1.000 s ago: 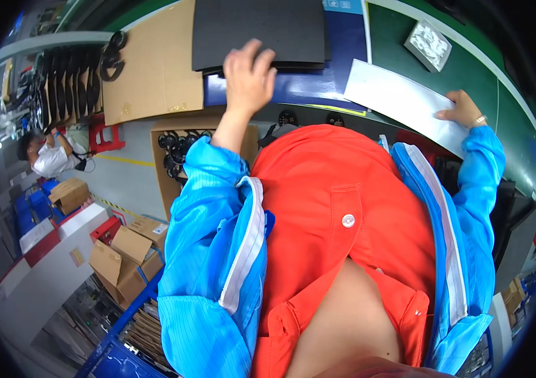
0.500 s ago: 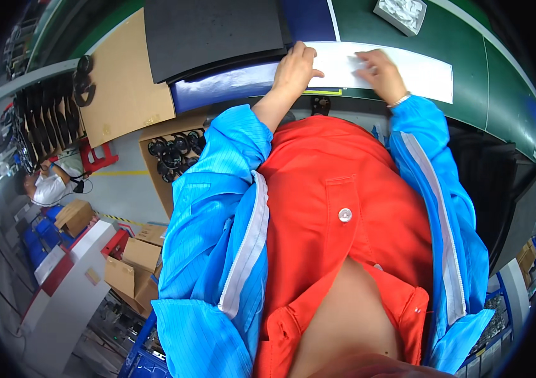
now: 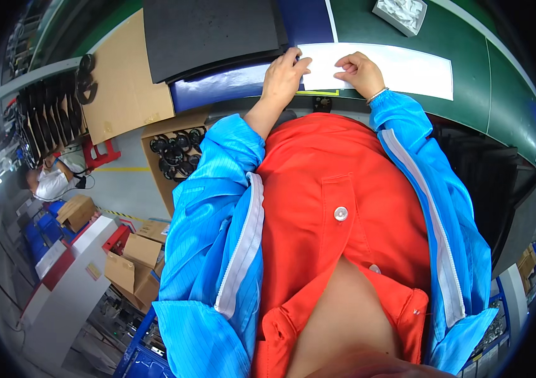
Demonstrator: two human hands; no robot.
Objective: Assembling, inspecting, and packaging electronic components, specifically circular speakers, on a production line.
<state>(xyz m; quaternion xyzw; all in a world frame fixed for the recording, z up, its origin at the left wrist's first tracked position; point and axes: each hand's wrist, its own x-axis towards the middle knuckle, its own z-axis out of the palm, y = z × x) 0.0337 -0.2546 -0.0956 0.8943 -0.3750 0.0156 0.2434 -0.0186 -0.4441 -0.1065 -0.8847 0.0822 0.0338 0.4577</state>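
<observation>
A long white sheet (image 3: pixel 406 70) lies across the bench. At its left end is my left hand (image 3: pixel 283 77), its thumb stretched away from bent fingers that reach to the corner of a stack of black sheets (image 3: pixel 214 34). I see nothing held between them. Over the white sheet, a little further right, my right hand (image 3: pixel 363 75) has its fingers curved, with a gap between thumb and forefinger. Whether its fingertips touch the sheet is hard to tell. A glossy blue surface (image 3: pixel 220 83) shows below the black stack, and a yellow-green strip (image 3: pixel 318 93) runs along the front edge.
A small white box (image 3: pixel 401 14) of white pieces stands on the green bench top (image 3: pixel 463 47). Left are a cardboard sheet (image 3: pixel 126 82), hanging black parts (image 3: pixel 47 113) and a carton of round black parts (image 3: pixel 176 154). A person (image 3: pixel 54 183) is farther off.
My left hand has drawn slightly left and nearer to me. My right hand, blurred before, has moved left toward it, and its fingers now show clearly. The white sheet is nearly unmoved.
</observation>
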